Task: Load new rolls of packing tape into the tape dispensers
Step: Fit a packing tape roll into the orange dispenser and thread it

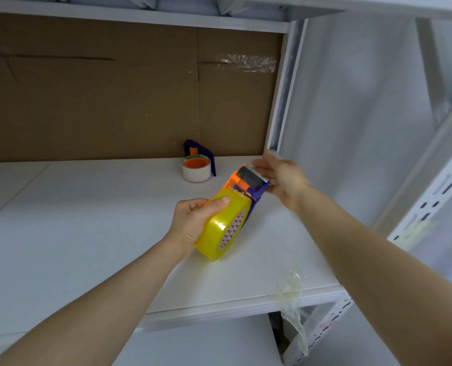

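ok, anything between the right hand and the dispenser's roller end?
Nothing visible. The open right hand sits right beside the black roller of the orange-and-blue tape dispenser; the left hand grips the yellow tape roll.

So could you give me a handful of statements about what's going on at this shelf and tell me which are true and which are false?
1. The left hand grips a yellow tape roll mounted in an orange and blue dispenser. True.
2. The right hand is wrapped around the yellow roll. False: it is open, at the dispenser's roller end.
3. A second dispenser sits at the back of the shelf. True.
4. The wall behind the shelf is lined with blue plastic. False: it is brown cardboard.
5. Crumpled clear film hangs off the shelf's front edge. True.
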Demonstrator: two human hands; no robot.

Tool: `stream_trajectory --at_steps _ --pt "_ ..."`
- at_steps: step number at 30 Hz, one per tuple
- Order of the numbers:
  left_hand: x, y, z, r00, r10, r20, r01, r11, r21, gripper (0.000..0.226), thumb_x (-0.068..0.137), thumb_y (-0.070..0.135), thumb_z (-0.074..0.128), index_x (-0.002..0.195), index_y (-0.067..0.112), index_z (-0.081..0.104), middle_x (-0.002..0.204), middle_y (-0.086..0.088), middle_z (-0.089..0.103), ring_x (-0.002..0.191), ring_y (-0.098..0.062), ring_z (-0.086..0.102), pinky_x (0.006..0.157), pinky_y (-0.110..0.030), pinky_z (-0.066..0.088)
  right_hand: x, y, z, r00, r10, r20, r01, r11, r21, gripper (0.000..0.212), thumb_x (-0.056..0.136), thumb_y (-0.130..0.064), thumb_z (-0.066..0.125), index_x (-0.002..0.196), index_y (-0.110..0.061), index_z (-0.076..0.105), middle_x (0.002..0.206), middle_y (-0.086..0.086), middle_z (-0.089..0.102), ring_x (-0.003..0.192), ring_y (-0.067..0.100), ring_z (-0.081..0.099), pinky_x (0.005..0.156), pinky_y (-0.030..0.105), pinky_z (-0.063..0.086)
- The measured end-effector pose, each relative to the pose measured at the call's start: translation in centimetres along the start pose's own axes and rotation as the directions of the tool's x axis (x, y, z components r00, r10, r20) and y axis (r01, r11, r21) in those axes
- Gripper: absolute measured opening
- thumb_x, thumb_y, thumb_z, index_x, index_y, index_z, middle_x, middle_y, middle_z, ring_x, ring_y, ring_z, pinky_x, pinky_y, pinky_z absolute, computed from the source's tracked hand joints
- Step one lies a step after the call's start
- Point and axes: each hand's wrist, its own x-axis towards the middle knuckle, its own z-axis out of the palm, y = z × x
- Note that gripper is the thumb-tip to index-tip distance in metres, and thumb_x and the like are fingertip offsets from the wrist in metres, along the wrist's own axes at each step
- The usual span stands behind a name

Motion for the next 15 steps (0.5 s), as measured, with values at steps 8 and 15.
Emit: stream_trajectory --at_steps 8,15 --pt "0.3 0.1 0.2 1.000 -0.008 -0.002 0.008 1.000 0.004 0.019 0.073 0.028 0.073 0.071 0.010 0.068 0.060 0.001 0.070 0.054 -0.012 0.067 0.057 -0.025 0.055 0.1 0.0 2.1 0.998 0.024 0.059 -0.018 0.994 -0.111 0.038 0.091 -0.040 0.056 0.111 -0.008 0.064 0.106 0.013 0.070 0.098 0.028 0.067 0.090 0.041 0.054" --pt "0.9 -0.3 -0.1 0.996 -0.052 -0.071 0.047 0.996 -0.075 0.019 0.076 0.030 0.073 0.075 0.012 0.068 0.063 0.002 0.071 0.062 -0.016 0.068 0.062 -0.027 0.057 -0.5 0.7 1.5 0.993 -0.091 0.072 0.092 0.996 -0.005 0.018 0.095 -0.013 0.054 0.106 -0.002 0.062 0.092 0.010 0.066 0.083 0.021 0.064 0.082 0.037 0.054"
